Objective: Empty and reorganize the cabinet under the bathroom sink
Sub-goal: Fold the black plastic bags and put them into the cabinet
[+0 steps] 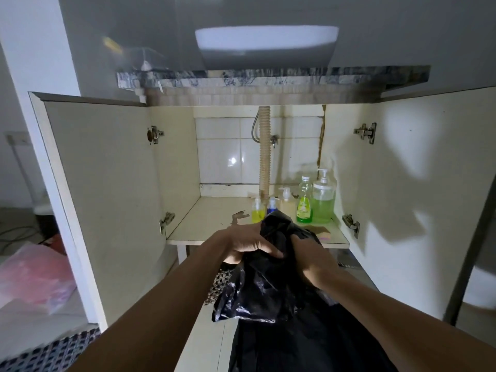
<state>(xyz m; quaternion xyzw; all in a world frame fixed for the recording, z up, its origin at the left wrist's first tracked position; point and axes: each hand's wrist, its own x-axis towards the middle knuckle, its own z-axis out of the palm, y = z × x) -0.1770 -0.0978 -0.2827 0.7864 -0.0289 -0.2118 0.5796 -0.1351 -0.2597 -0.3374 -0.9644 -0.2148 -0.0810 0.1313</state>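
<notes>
Black, crinkled, glossy plastic bag [264,285] hangs at lower centre of the frame before the open cabinet [214,224], left hand [248,244] and right hand [312,257] gripping its bunched top with curled fingers.

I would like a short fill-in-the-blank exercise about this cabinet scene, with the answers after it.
1. Both the left hand and the right hand grip a crumpled ____ plastic bag.
2. Both cream cabinet doors stand ____.
3. The bottles, such as the large clear pump bottle of green liquid, stand at the ____ side of the cabinet shelf.

Answers: black; open; right
</notes>
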